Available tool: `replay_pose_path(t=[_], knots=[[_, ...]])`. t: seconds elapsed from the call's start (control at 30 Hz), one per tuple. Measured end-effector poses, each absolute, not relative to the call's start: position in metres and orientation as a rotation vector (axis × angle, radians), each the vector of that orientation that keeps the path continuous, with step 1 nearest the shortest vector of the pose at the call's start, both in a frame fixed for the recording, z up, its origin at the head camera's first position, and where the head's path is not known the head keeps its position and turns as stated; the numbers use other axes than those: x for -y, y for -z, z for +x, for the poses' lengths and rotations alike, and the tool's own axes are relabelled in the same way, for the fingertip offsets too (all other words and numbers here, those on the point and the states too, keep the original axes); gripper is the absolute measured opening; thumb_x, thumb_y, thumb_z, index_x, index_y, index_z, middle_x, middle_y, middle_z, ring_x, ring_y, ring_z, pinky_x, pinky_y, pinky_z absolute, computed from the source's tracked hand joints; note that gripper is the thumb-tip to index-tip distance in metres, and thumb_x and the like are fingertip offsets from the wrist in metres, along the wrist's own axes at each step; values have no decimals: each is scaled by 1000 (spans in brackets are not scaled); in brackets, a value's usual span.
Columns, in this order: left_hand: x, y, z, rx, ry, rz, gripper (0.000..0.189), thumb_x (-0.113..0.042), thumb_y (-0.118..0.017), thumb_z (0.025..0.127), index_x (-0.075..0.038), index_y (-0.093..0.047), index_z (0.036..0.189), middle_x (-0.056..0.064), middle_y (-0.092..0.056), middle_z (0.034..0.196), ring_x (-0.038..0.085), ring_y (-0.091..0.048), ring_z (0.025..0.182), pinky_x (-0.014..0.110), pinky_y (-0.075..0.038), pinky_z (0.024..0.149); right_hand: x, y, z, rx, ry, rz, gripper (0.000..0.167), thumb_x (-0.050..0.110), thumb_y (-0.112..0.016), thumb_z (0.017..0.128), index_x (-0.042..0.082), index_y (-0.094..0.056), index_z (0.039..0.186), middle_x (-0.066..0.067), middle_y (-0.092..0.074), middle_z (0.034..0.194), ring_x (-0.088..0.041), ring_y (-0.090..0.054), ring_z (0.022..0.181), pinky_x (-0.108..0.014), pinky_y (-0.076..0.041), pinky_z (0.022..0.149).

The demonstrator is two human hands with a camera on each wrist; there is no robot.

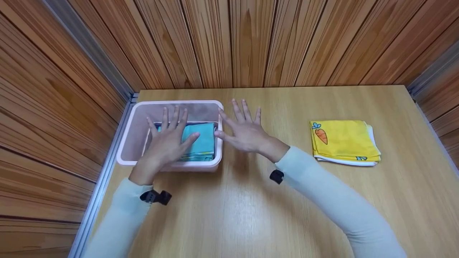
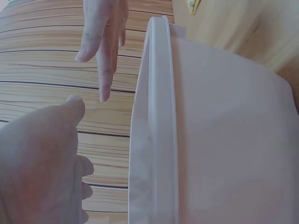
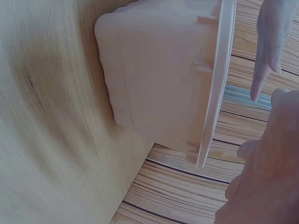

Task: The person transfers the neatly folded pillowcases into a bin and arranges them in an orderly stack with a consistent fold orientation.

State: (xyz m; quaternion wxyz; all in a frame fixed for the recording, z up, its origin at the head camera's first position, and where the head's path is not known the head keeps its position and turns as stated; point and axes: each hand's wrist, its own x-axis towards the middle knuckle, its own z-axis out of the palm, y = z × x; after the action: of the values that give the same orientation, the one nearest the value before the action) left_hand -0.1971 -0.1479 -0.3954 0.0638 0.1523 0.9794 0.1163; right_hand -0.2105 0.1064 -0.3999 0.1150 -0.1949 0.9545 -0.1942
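Note:
My left hand is spread flat above a pale pink plastic bin, its fingers straight and holding nothing. Inside the bin lies a folded teal cloth, partly covered by that hand in the head view. Just past the bin's right rim, my right hand hovers with fingers spread, its thumb and index fingertip overlapping the rim in the head view. Both wrist views show the bin's outer wall beside the hands, with the rim lower than the fingers. Away to the right, a folded yellow cloth with carrot prints lies on the table.
The light wood table is bounded by a wood-plank back wall and a similar left wall. A metal rail runs along the table's left edge, close to the bin. Each sleeve carries a small black wrist camera.

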Motion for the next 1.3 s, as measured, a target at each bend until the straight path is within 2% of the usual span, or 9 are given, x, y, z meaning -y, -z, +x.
replay_pose_path(t=[0.13,0.37,0.5,0.77,0.97,1.3], knots=[[141,393,-199,-2946,-356,480,86,-66,-32,102,-18,1,164,11,8,170,41,17,153,71,23,109,-114,399,-211,-2819,556,-560,78,71,-30,100,32,-10,164,-14,21,168,-39,25,151,-69,22,110],[130,392,-204,-2938,-366,502,86,-68,-32,101,-18,-3,165,9,7,171,38,17,153,68,24,109,-127,397,-214,-2815,545,-529,78,73,-29,99,35,-4,164,-13,23,167,-38,28,150,-67,27,108],[123,392,-206,-2924,-373,518,86,-68,-32,101,-18,-3,165,7,10,170,37,19,153,66,27,108,-135,397,-215,-2812,537,-528,81,77,-24,98,35,-3,164,-14,23,167,-38,28,149,-68,26,109],[100,386,-213,-2892,-346,532,87,-71,-28,100,-21,1,165,3,17,169,31,26,151,65,28,109,-156,394,-217,-2833,501,-512,82,76,-24,98,32,-3,164,-17,23,166,-40,27,150,-71,24,108],[86,383,-218,-2876,-339,568,89,-74,-27,99,-20,-3,165,5,16,169,31,25,151,67,26,109,-173,393,-219,-2839,489,-468,81,73,-25,100,30,-2,165,-17,25,166,-41,27,149,-73,21,108],[61,380,-225,-2874,-292,615,91,-76,-21,98,-19,-2,165,9,10,170,35,21,152,68,27,108,-195,390,-220,-2833,496,-434,83,73,-23,100,26,-2,165,-19,24,165,-43,27,149,-73,24,106]])
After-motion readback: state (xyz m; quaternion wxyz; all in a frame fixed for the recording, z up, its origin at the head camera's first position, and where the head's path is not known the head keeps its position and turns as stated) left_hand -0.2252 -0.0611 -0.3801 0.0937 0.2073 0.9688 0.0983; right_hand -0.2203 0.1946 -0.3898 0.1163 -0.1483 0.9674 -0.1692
